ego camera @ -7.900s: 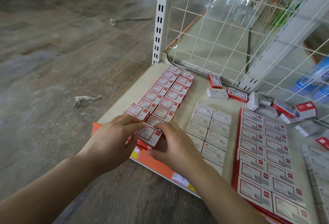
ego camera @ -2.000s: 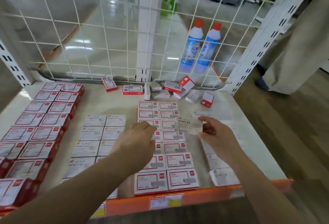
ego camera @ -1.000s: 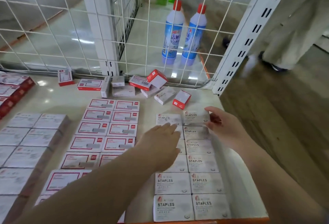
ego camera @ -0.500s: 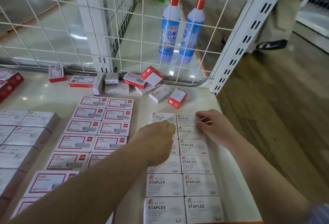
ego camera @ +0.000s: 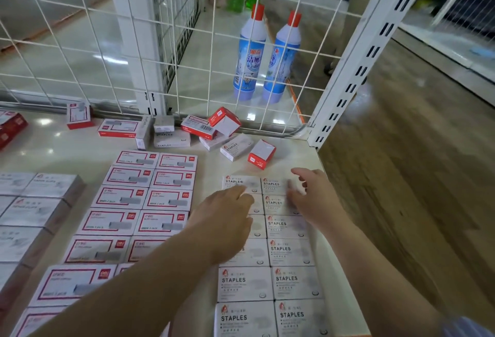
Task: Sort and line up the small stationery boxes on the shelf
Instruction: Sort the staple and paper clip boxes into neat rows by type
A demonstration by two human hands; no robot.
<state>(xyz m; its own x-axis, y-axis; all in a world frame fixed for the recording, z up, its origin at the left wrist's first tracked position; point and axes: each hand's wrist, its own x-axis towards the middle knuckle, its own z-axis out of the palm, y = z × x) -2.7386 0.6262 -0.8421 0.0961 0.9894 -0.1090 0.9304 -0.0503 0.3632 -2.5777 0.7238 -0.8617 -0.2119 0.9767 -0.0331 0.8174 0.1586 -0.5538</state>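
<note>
Single head cam, no second view to overlap. Sits above the shelf (ego camera: 40,146) front edge, tilted steeply down and forward toward the wire mesh back (ego camera: 187,42). Close range: forearms enter from the bottom, shelf fills the lower frame.

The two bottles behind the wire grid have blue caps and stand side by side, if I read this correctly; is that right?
Not quite: the caps are red, not blue. The head view shows the two bottles standing side by side behind the wire grid, with blue and white bodies and red caps.
</note>
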